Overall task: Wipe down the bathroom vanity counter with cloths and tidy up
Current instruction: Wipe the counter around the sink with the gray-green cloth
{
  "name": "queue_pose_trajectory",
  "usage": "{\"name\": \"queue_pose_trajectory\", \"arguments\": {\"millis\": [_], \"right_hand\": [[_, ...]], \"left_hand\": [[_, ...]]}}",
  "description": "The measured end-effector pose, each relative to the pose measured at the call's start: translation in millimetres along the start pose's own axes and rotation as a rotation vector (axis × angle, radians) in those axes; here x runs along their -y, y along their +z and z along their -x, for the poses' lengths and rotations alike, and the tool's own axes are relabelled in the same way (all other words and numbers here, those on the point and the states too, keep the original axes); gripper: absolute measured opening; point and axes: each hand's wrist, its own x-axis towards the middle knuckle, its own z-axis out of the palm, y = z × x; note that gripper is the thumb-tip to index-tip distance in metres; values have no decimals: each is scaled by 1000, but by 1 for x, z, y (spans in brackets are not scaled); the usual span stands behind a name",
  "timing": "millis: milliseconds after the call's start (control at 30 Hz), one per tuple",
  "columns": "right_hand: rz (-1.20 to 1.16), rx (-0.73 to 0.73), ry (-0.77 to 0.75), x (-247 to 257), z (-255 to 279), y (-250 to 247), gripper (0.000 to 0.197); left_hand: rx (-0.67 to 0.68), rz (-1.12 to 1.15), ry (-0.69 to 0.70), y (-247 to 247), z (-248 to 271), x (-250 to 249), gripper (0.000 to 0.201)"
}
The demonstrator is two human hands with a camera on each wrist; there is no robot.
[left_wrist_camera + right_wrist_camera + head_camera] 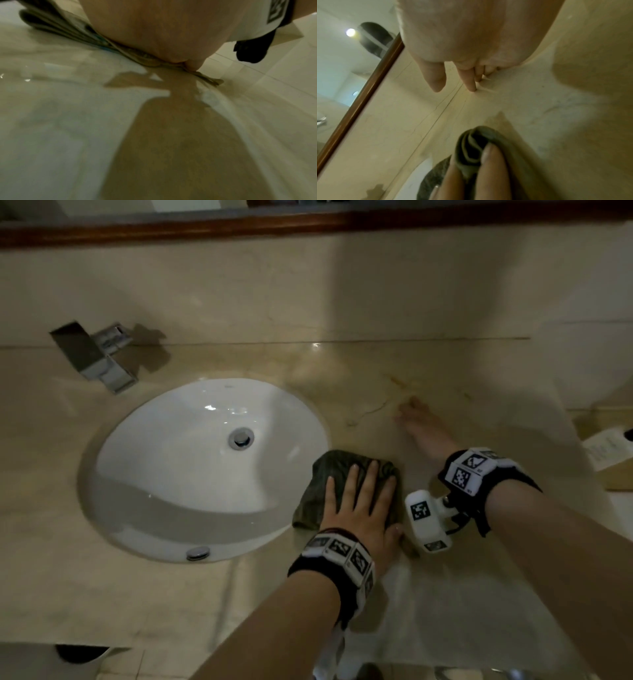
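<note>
Our left hand (359, 501) lies flat on the dark cloth (322, 491) beside the white sink (191, 467); right hand (423, 424), fingers straight, touches the glossy beige marble table (137, 594). Wood-framed mirror (171, 227) behind.

— Far left, against the wall?
— Square-edged chrome faucet (99, 357), spout angled toward a white oval basin (164, 474).
— Inside the bowl?
— Round chrome drain (241, 438) near the middle, chrome overflow cap (198, 553) on the near wall, glints of light on the glaze.
— Higher up?
— Beige stone backsplash (274, 296), topped by a reddish-brown wooden mirror frame (205, 227). From the right wrist, a bright round lamp (350, 32) reflected in the glass beside that frame.
— Far right edge?
— White printed sheet (608, 451), text too small to read.
— Bottom of the head view?
— Pale floor tiles (137, 662), plus a dark rounded shape (80, 652), not identifiable.
</note>
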Motion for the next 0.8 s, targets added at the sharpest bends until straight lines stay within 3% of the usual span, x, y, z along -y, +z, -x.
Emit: {"name": "queue_pose_trajectory", "arguments": {"millis": [367, 467, 567, 700, 800], "right_hand": [[-100, 19, -70, -12, -2, 7, 50], [-129, 2, -81, -15, -3, 8, 53], [-8, 41, -110, -19, -5, 9, 57], [-172, -25, -75, -20, -2, 10, 58], [-113, -37, -97, -23, -5, 13, 59]], "left_hand": [[-15, 14, -12, 3, -8, -2, 66], [-31, 26, -26, -3, -33, -1, 66], [-43, 42, -41, -11, -64, 2, 68], [10, 68, -67, -25, -99, 6, 68], [27, 36, -68, -35, -124, 14, 67]]}}
